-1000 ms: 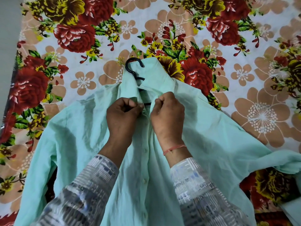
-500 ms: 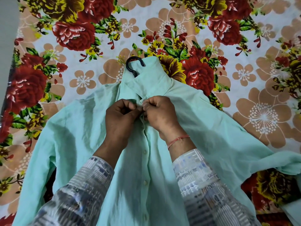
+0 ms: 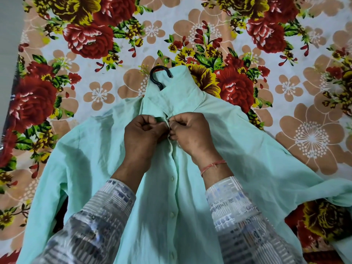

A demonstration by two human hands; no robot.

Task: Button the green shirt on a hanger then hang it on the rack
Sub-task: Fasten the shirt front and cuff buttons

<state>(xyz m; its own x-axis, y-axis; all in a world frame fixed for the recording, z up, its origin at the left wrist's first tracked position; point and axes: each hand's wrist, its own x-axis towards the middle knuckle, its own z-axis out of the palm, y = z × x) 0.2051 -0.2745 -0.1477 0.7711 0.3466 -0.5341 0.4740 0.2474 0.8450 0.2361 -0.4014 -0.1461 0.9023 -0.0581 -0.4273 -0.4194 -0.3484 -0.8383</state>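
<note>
The pale green shirt (image 3: 91, 161) lies front up on a flowered bedsheet, spread wide with its sleeves out to both sides. A black hanger hook (image 3: 159, 75) sticks out of the collar; the hanger's body is hidden inside the shirt. My left hand (image 3: 142, 138) pinches the left placket edge just below the collar. My right hand (image 3: 192, 134) pinches the right edge against it, fingertips meeting at the top button. Small white buttons run down the placket below my hands.
The flowered bedsheet (image 3: 304, 111) covers the whole surface around the shirt. Its left edge borders a grey floor strip (image 3: 8, 54). A dark gap shows under the shirt's left sleeve near my forearm. No rack is in view.
My hands have come together at the collar: the gap between the placket edges, where the hanger showed a second ago, is now closed under my fingertips.
</note>
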